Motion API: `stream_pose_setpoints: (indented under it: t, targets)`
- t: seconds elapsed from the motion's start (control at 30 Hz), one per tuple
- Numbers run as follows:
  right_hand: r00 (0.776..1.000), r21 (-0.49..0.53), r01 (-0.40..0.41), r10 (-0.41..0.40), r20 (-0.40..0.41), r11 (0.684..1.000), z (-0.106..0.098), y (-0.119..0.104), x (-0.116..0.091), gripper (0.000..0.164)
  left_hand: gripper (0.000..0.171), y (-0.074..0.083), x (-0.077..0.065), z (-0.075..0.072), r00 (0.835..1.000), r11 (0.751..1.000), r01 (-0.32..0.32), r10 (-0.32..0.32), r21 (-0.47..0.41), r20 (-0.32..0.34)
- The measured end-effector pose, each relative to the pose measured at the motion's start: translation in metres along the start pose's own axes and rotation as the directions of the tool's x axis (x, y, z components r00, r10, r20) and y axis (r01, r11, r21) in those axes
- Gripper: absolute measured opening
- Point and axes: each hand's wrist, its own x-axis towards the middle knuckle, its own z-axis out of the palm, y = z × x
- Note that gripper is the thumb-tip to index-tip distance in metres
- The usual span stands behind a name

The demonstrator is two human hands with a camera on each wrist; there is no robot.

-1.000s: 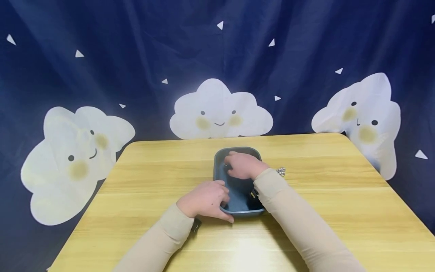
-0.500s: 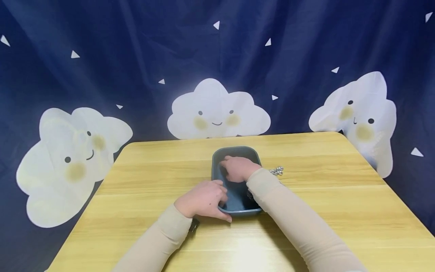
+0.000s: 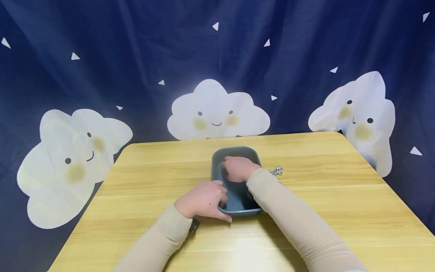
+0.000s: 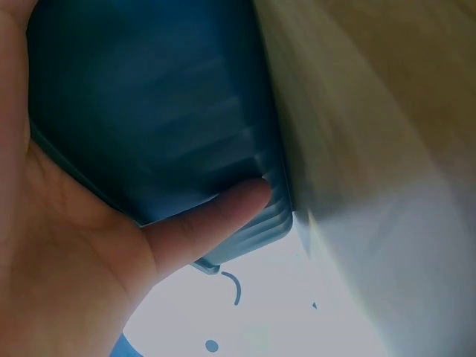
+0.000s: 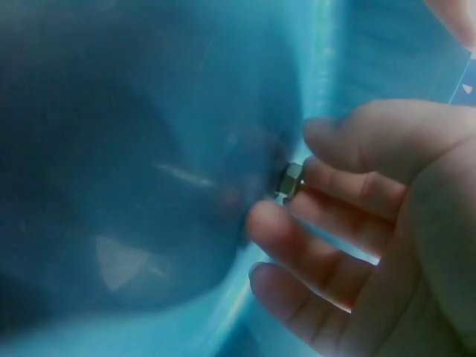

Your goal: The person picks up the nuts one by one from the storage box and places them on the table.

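Note:
A dark blue plastic bin (image 3: 238,212) with rounded corners sits on the table. My left hand (image 3: 205,199) grips its near left corner, fingers over the rim and inside. The left wrist view shows the thumb (image 4: 216,216) lying along the bin's ribbed outer wall. Reaching down into the bin, my right hand (image 3: 239,169) has loosely bent fingers by the far left side. In the right wrist view a small metal hex nut (image 5: 290,180) is right at these fingertips, near the bin's floor, with the thumb just above it.
Several small silver nuts (image 3: 276,171) lie grouped on the wooden table (image 3: 153,181), right of the bin beside my right sleeve. A dark blue curtain (image 3: 153,45) with white clouds hangs behind the table's far edge.
The head view has shifted slightly. My right hand has drawn a little nearer inside the bin, and more of the silver nuts on the table show past the sleeve. My left hand keeps its grip.

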Motion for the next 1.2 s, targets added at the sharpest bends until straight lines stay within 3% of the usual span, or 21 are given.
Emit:
stream_pose_setpoints:
  t: [0.43, 0.7, 1.03, 1.2]
  targets:
    - [1.000, 0.003, -0.029, 0.029, 0.009, 1.000, 0.000, 0.001, 0.000, 0.010, 0.053, 0.001, 0.001, 0.000, 1.000, 1.000, 0.003, -0.003, 0.002, 0.004]
    - [0.998, 0.022, -0.028, 0.027, 0.057, 0.999, -0.002, 0.000, -0.003, 0.022, 0.054, 0.000, 0.001, 0.001, 1.000, 1.000, 0.006, -0.006, -0.013, 0.000]
    - [0.996, 0.062, -0.027, 0.022, 0.084, 0.998, -0.004, 0.002, -0.006, 0.019, 0.054, 0.000, 0.000, 0.002, 1.000, 1.000, 0.011, -0.011, -0.002, -0.005]
    - [0.999, 0.128, -0.009, 0.002, 0.048, 0.992, -0.012, 0.004, -0.009, 0.015, 0.054, 0.000, -0.001, 0.003, 1.000, 1.000, 0.010, -0.010, -0.009, -0.014]
